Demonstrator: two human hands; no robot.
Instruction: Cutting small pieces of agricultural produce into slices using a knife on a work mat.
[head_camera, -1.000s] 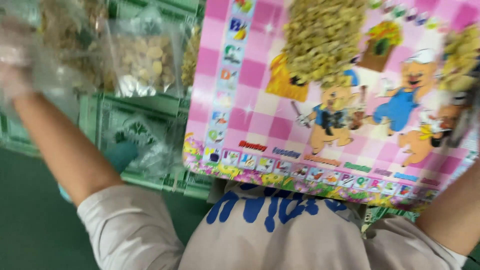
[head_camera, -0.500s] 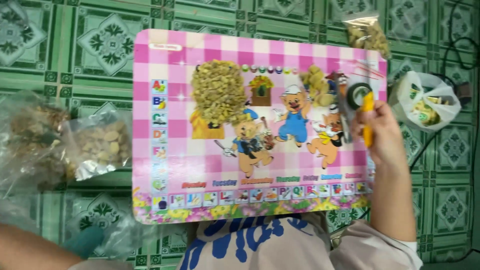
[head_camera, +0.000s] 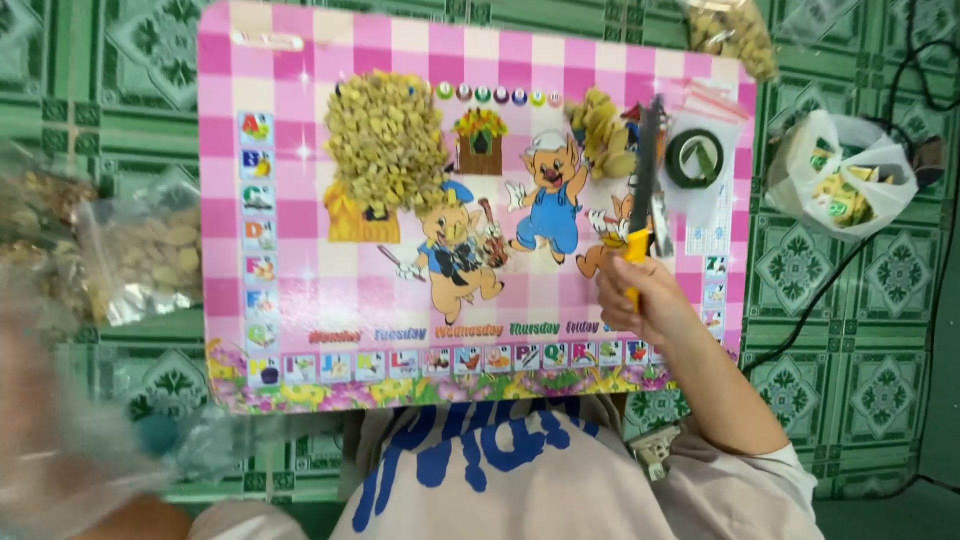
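Note:
A pink checked cartoon board (head_camera: 300, 210) lies across my lap. On it sit a big heap of small yellowish pieces (head_camera: 385, 140) and a smaller heap (head_camera: 600, 135). My right hand (head_camera: 640, 295) is shut on a yellow-handled knife (head_camera: 645, 190), blade pointing away over the board's right side. Beside the blade lies a dark tape roll (head_camera: 695, 157) on a clear bag. My left hand (head_camera: 60, 440) is a blur at the lower left edge, in a clear plastic glove; what it holds is unclear.
Clear bags of dried pieces (head_camera: 140, 255) lie on the green patterned floor mat (head_camera: 830, 290) to the left. Another bag (head_camera: 730, 30) sits at the top right. A white plastic bag with packets (head_camera: 845, 180) lies right, and a black cable (head_camera: 800, 320) runs past it.
The view has swung down and steadied over the board. My right hand with the knife moved left and nearer me. My left arm dropped from the upper left to the lower left edge.

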